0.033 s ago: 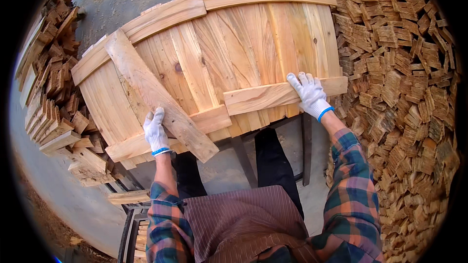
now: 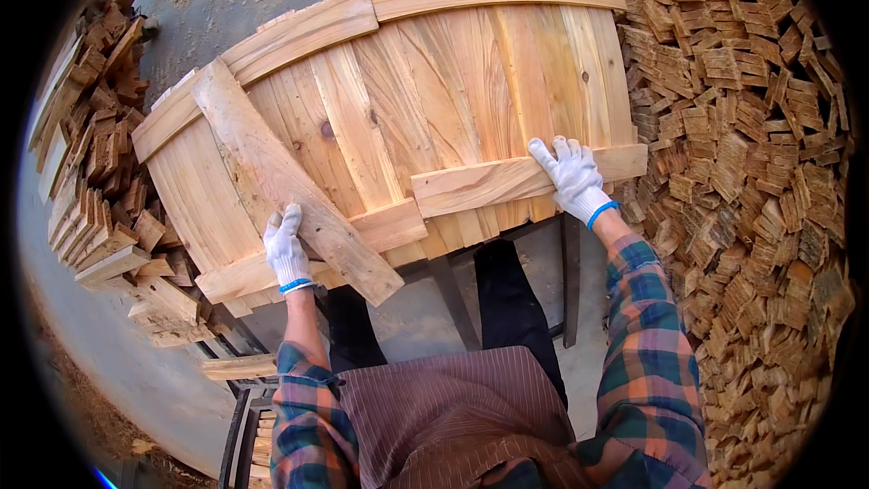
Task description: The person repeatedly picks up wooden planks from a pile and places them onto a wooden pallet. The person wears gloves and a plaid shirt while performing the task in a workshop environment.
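A wide panel of side-by-side wooden slats (image 2: pixel 471 81) lies in front of me, with battens across its far and near edges. My left hand (image 2: pixel 287 249), in a white glove with a blue cuff, rests on the left near batten (image 2: pixel 237 279). Its fingers reach past the batten onto the slats, beside a loose board (image 2: pixel 272 163). That board lies slantwise over the panel, its lower end jutting past the near edge. My right hand (image 2: pixel 575 179), gloved alike, lies over the right near batten (image 2: pixel 489 186) with thumb and fingers apart. Both hands are open.
A large pile of small rough wood pieces (image 2: pixel 724 163) borders the panel on the right. Stacked offcuts (image 2: pixel 113 163) stand at the left. Dark metal legs (image 2: pixel 453 303) show under the panel. A dark frame (image 2: pixel 237 439) holding wood strips is at lower left.
Hardly anything differs. My hands, the slanted board and the middle of the panel sit very slightly further left in the picture.
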Demonstrator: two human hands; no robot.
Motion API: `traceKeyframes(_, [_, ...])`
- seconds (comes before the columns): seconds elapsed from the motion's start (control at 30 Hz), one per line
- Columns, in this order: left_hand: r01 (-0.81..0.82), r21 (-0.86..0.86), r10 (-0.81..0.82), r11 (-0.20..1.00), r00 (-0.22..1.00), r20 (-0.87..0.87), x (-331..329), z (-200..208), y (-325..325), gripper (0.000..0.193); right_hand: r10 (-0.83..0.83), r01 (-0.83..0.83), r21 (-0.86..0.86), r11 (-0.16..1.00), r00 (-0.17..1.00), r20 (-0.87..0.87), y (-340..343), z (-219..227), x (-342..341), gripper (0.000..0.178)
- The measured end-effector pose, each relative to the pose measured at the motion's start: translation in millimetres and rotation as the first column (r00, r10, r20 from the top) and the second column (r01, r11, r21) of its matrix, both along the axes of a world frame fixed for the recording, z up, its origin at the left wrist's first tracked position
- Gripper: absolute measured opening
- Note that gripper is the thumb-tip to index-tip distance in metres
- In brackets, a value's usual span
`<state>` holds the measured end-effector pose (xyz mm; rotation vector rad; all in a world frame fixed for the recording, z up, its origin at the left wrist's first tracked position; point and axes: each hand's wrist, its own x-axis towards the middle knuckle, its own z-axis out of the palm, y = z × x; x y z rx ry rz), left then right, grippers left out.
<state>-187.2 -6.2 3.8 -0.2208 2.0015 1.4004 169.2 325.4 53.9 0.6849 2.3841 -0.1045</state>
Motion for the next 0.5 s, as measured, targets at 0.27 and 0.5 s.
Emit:
traceKeyframes(0.27, [-0.063, -0.069, 0.063, 0.996, 0.998, -0.002, 12.0, 7.1, 2.4, 0.031, 0.121, -0.123, -0.004, 0.992, 0.981, -0.148, 10.6, -16.4, 19.9, 0.063])
traceKeyframes(0.5, [-0.116, 0.010, 0.115, 0.993, 0.990, 0.084, 9.4, 0.5, -12.9, 0.041, 0.137, -0.135, 0.022, 0.991, 0.979, -0.151, 20.5, -5.9, 7.9, 0.058])
